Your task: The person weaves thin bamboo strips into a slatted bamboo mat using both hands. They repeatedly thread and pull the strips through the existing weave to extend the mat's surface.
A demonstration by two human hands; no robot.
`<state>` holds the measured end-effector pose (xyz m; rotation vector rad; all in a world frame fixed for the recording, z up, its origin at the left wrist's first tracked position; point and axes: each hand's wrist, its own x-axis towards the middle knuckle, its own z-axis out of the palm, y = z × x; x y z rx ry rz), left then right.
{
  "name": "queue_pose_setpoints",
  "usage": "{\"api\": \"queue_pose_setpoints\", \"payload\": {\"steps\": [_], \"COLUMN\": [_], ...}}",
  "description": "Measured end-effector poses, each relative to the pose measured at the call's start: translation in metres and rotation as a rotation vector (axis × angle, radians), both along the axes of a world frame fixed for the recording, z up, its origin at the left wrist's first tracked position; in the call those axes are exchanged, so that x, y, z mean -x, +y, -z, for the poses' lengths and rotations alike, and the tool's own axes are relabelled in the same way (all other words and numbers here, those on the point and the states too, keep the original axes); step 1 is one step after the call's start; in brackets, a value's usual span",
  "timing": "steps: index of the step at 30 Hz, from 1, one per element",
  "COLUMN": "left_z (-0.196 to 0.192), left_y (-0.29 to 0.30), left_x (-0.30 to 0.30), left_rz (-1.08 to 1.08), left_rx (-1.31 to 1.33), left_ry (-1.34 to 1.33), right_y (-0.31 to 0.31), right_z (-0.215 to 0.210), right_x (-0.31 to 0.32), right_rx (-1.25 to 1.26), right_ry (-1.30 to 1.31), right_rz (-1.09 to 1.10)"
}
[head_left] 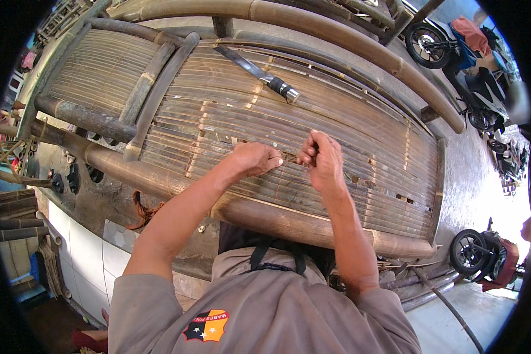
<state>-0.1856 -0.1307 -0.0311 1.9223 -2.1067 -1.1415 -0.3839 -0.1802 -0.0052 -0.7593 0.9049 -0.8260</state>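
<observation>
Both hands were down on the slatted seat of the bamboo bench [336, 106], close together near its front edge. The left hand [255, 158] was curled shut, knuckles up, fingertips pressed to the slats and pinching one end of a thin binding strip [289, 157]. The right hand [320, 158] sat just beside it, fingers bunched and pinching the other end, thumb side raised. The strip ran low across the slats between the two grips; how it passed through the slats was too small to tell.

A tie like this looked to want even tension from both sides, pulled flat along the slats rather than lifted, with the wrists kept low so the strip wouldn't snap or ride up. The thick front rail [259, 212] lay just below the forearms, a handy brace.

Further back on the seat rested a knife [258, 72], dark handle, blade pointing away, well apart from both hands. Motorbikes [475, 88] stood beyond the bench on the right.
</observation>
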Motion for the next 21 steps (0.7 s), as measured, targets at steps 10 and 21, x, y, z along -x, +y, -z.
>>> {"api": "queue_pose_setpoints", "payload": {"steps": [10, 21], "left_z": [0.035, 0.021], "left_y": [0.015, 0.031], "left_x": [-0.014, -0.002], "left_rz": [-0.214, 0.001], "left_rx": [0.212, 0.517], "left_ry": [0.481, 0.033], "right_y": [0.041, 0.044], "right_z": [-0.014, -0.046], "right_x": [-0.074, -0.004], "right_rx": [0.878, 0.616], "right_ry": [0.491, 0.699], "right_rz": [-0.153, -0.249]}}
